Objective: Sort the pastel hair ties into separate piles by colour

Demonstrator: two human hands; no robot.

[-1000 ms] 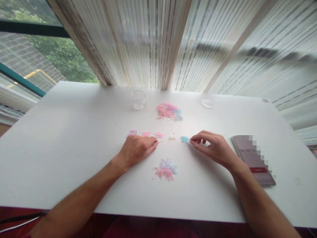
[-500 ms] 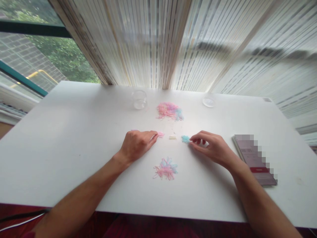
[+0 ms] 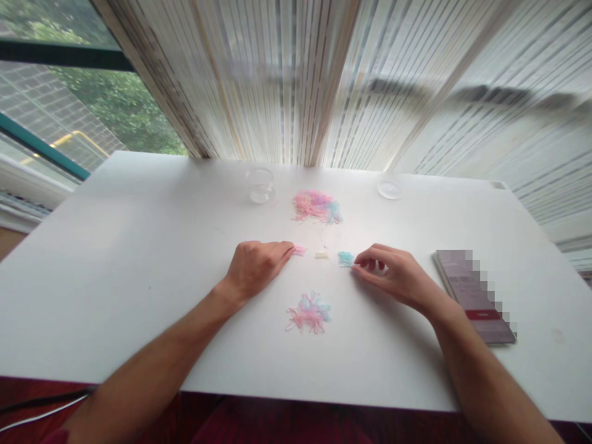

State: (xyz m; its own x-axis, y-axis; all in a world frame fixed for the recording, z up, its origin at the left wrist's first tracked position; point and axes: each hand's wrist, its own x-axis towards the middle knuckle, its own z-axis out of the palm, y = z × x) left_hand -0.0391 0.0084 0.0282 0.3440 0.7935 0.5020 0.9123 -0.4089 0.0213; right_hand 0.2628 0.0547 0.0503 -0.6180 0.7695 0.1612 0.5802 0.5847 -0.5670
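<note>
On the white table, my left hand [image 3: 259,265] is closed, its fingertips pressed together at the edge of a small pink rubber band group [image 3: 300,250]. My right hand [image 3: 393,271] pinches with thumb and forefinger at the lower right of a small blue rubber band group [image 3: 345,258], where one blue band reaches the fingertips. Between the hands lies a little cream rubber band group [image 3: 322,254]. Nearer me is a loose mixed pile of pink and blue rubber bands [image 3: 309,314]. A larger mixed rubber band heap [image 3: 316,206] lies farther back.
A clear round jar [image 3: 260,186] stands at the back, left of the heap. Its likely lid, a clear disc [image 3: 389,190], lies at back right. A phone [image 3: 476,299] lies beside my right forearm. Striped curtains [image 3: 277,80] hang along the table's far edge.
My right fingertips have shifted slightly down and left along the blue group, and a blue band now lies along its lower edge. My left hand has hardly moved.
</note>
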